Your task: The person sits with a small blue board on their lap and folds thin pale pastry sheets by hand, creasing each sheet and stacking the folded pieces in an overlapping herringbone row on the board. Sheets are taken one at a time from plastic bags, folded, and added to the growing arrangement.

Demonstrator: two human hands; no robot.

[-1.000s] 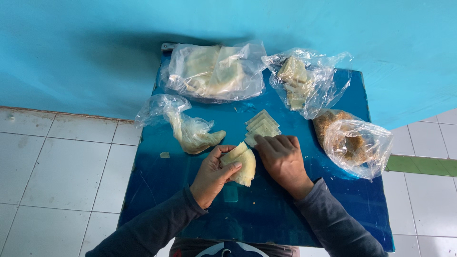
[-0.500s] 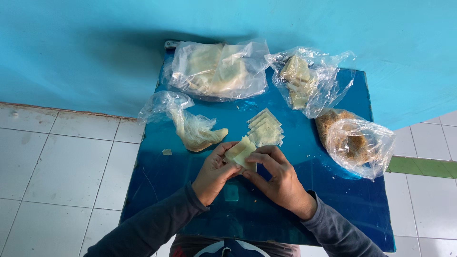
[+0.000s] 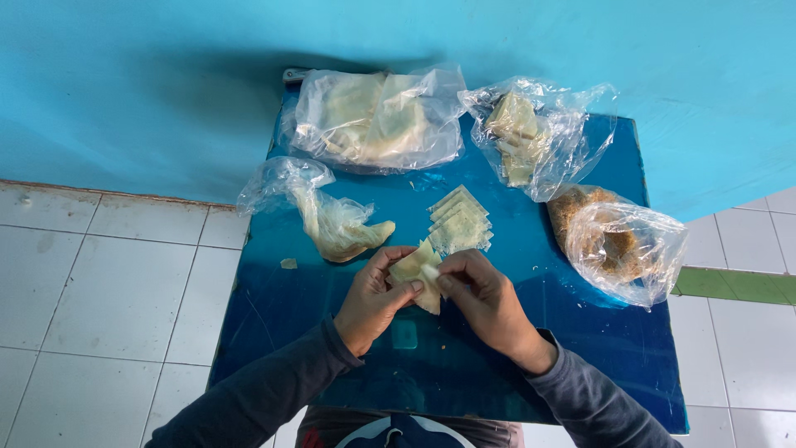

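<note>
Both hands meet over the middle of a small blue table (image 3: 531, 365). My left hand (image 3: 373, 299) and my right hand (image 3: 485, 303) pinch one thin pale dough wrapper (image 3: 414, 267) between their fingertips, lifted slightly off the tabletop. A small fanned stack of the same square wrappers (image 3: 458, 222) lies just beyond the hands. Dark long sleeves cover both forearms.
A twisted clear bag with pale paste (image 3: 336, 220) lies at the left. Two clear bags of pale sheets sit at the back, a larger bag (image 3: 377, 120) and a smaller bag (image 3: 531, 137). A bag of brown crumbly filling (image 3: 618, 241) sits right. A scrap (image 3: 288, 264) lies near the left edge. White floor tiles surround the table.
My right hand lifted off the table and joined the left on the wrapper. The wrapper went from lying flat under the left hand to being held between both hands.
</note>
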